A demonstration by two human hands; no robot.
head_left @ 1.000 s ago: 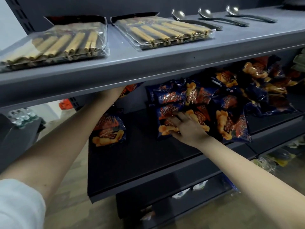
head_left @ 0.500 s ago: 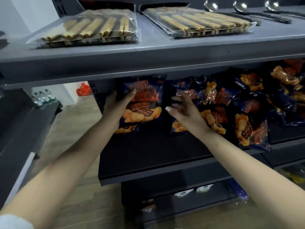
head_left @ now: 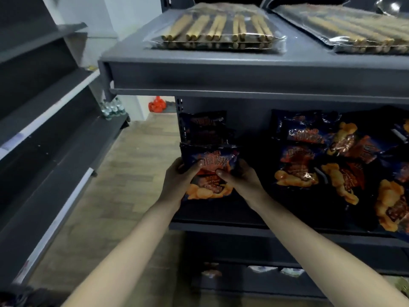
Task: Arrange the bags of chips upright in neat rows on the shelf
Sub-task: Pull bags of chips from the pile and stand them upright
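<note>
Front bag of chips (head_left: 210, 171) at centre, large white characters on a red band, too blurred to read for certain; rear bag (head_left: 203, 127) at its 12 o'clock, dark print, illegible; pile of bags (head_left: 309, 156) toward 3 o'clock, red logo lettering, unreadable

Wafer-stick pkgs (head_left: 218, 29) up top; water btls (head_left: 111, 108) & red bag (head_left: 157, 104) far left.
</note>
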